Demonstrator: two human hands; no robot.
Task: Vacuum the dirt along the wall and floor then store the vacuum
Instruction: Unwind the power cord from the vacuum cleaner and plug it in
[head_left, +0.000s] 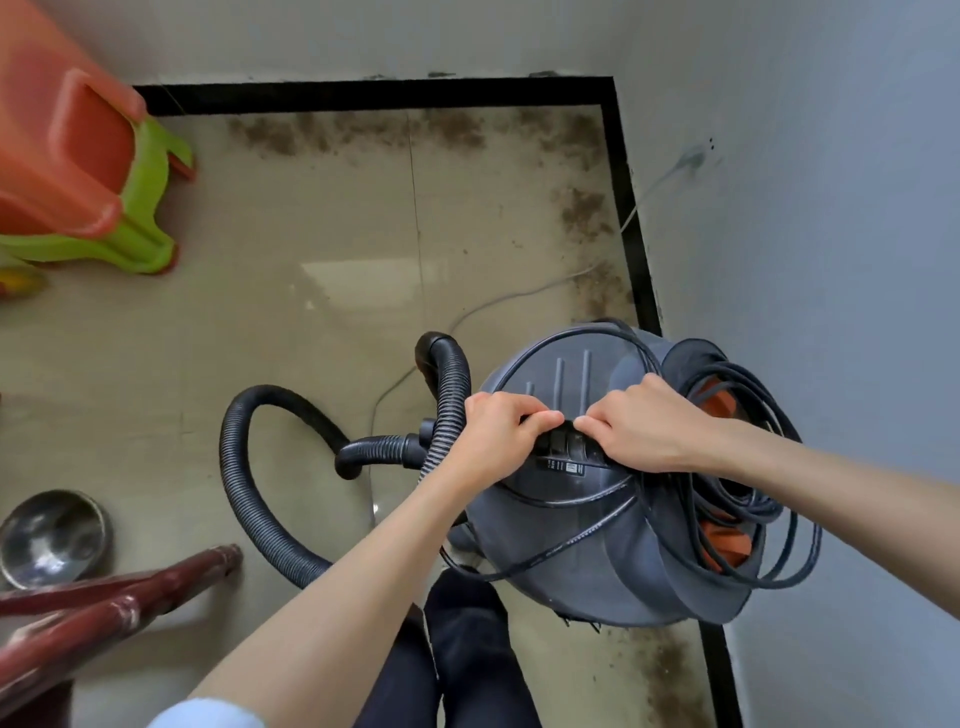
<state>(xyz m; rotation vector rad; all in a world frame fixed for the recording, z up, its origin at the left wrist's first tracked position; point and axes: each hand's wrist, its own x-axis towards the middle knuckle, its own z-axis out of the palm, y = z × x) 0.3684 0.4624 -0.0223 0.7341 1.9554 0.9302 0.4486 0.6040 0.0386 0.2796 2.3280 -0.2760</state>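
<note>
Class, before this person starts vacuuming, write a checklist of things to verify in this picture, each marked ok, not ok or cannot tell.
1. Both hands on the vacuum: left hand and right hand curl round the handle on top of the vacuum. Ok.
2. Power cord unwound: it lies looped over the body. Not ok.
3. Plugged in: no plug or socket shows. Cannot tell.
4. Hose attached: it curves over the floor to the vacuum's front. Ok.
5. Dirt located: it lies along the black skirting of both walls. Ok.
6. Nozzle in hand: neither hand holds the hose end. Not ok.
</note>
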